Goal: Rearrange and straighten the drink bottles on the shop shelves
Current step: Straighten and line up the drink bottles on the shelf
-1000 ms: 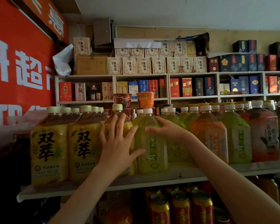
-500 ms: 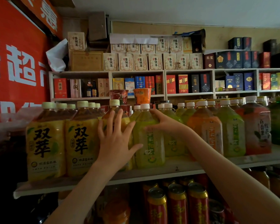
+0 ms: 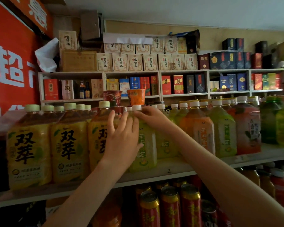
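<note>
A row of big drink bottles stands on a white shelf [image 3: 154, 176]. At the left are three yellow-label bottles [image 3: 69, 145], then a green tea bottle [image 3: 147, 145] with a white cap. My left hand [image 3: 123, 140] lies flat with straight fingers against the left face of the green bottle, partly covering the third yellow bottle [image 3: 97, 138]. My right hand [image 3: 152, 117] curls over the green bottle's shoulder just below the cap. More green, orange [image 3: 198, 128] and red [image 3: 246, 126] bottles stand to the right.
Red and gold cans [image 3: 170, 207] fill the shelf below. Two cup-noodle tubs [image 3: 136, 96] sit behind the bottle caps. Boxed goods line the wall shelves [image 3: 184, 95] at the back. A red banner [image 3: 10, 71] covers the left wall.
My left hand has slid right, off the third yellow bottle and onto the green one. My right hand has moved up to the bottle's neck. The view has shifted slightly.
</note>
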`<state>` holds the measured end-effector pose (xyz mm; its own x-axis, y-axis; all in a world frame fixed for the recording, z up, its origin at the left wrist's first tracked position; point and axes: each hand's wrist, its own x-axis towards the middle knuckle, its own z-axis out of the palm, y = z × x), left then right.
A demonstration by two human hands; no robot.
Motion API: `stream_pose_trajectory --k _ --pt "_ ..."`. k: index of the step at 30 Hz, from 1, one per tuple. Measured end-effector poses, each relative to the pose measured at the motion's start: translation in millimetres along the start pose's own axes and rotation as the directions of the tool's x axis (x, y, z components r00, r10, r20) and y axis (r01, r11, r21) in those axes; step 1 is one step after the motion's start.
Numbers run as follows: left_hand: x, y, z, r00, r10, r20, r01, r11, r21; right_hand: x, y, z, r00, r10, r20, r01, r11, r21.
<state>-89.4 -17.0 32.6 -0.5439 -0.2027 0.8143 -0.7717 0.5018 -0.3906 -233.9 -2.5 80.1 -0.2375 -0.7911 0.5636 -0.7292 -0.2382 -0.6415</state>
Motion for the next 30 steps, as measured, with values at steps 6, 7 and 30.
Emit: stream_pose_trajectory --k 6,7,30 --pt "19.0 43.8 1.4 0.965 0.086 -0.246 -0.140 0.968 -0.208 -14.1 22.6 -74.7 0.811 -0.253 -0.528 0.078 0.940 -0.331" --pt "21.1 51.9 2.2 0.965 0.093 -0.247 -0.151 0.961 -0.231 -19.4 31.7 -90.7 0.758 -0.269 -0.594 0.036 0.927 -0.374" --pt "39.4 47.9 8.0 0.971 0.028 -0.235 -0.083 0.971 -0.224 -34.0 114.7 -193.3 0.707 0.001 -0.708 -0.234 0.944 -0.231"
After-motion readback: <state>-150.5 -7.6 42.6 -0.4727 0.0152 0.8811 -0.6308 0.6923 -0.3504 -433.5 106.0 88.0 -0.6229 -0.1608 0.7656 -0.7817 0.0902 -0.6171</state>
